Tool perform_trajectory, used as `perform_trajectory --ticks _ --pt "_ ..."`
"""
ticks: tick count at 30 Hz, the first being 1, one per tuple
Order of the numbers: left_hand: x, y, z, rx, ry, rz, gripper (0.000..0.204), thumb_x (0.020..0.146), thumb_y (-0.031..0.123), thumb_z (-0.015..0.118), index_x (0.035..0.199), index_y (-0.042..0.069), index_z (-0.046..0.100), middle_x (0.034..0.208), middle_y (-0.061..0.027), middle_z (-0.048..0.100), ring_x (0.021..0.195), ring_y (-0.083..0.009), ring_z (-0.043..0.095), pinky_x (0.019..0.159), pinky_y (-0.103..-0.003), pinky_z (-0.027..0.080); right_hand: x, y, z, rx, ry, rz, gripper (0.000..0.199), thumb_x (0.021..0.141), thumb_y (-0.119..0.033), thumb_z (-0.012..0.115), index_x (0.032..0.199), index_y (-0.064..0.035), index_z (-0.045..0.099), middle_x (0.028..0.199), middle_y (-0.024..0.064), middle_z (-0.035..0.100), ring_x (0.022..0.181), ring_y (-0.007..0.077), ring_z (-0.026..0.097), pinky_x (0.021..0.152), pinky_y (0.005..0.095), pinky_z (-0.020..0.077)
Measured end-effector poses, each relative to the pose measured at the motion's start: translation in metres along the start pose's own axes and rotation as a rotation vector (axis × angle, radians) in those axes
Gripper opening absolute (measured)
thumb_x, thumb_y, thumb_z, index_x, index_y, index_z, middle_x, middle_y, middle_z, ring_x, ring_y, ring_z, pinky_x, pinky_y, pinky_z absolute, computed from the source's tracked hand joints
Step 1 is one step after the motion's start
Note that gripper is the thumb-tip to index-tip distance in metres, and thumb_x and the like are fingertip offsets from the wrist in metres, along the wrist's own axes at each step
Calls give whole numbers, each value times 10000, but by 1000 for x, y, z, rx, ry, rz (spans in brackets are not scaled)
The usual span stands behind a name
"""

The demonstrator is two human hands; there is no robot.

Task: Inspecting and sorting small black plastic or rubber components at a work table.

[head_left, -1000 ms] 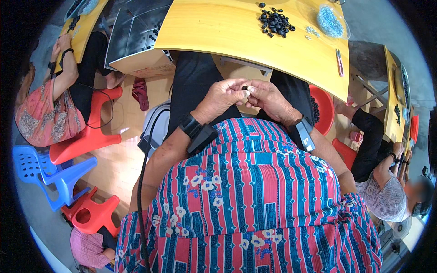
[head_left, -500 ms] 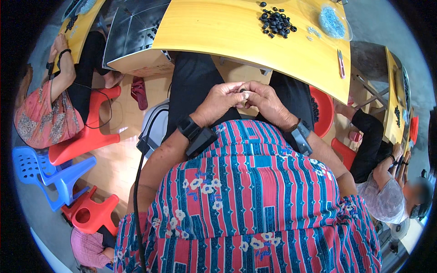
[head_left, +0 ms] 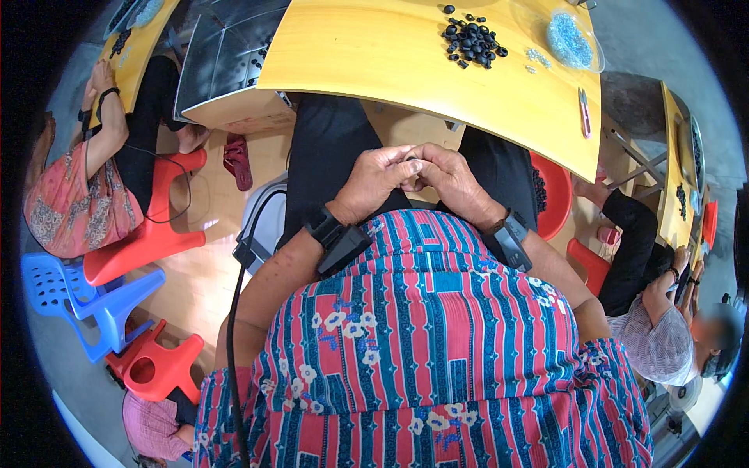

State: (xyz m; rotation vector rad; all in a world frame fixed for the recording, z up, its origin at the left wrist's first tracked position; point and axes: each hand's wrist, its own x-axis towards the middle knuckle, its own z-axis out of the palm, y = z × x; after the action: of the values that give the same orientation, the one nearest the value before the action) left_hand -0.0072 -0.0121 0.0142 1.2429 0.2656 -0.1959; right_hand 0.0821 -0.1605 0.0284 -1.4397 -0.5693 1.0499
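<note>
Above my lap, my left hand [head_left: 374,181] and my right hand [head_left: 454,179] meet fingertip to fingertip, both closed in a pinch. Between them a sliver of a small black part [head_left: 411,159] shows; my fingers hide most of it. A pile of small black plastic parts [head_left: 474,43] lies on the yellow table [head_left: 351,54] beyond my hands. To the right of that pile are a few small clear pieces [head_left: 537,57] and a clear bowl of pale blue transparent pieces [head_left: 569,39]. Red-handled snips [head_left: 584,113] lie near the table's right edge.
A red basin [head_left: 555,195] with black parts stands below the table at my right. An open box [head_left: 226,58] with black parts is at the left. Red stools [head_left: 148,234] and a blue stool [head_left: 101,304] stand left. Other people sit at tables on both sides. A cable [head_left: 232,335] runs along my left arm.
My hands stay together and have shifted very slightly, with the fingers of the right hand curled a little further over the part. The things on the table have not moved.
</note>
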Motion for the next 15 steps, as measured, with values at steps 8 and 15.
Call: perform_trajectory --ticks 8,15 --pt "3 -4 1 -81 62 14 351 910 122 545 1220 -39 507 985 -39 612 809 -72 577 707 -202 487 6 -1 -2 116 -22 35 234 971 -190 420 986 8 545 792 33 578 742 114 570 683 249 478" --pt "-2 8 3 55 174 89 253 880 68 577 1120 -11 572 931 -25 612 790 -70 581 681 -195 488 4 5 -14 678 -62 233 219 971 -207 431 979 -13 533 775 5 510 670 94 504 710 274 471"
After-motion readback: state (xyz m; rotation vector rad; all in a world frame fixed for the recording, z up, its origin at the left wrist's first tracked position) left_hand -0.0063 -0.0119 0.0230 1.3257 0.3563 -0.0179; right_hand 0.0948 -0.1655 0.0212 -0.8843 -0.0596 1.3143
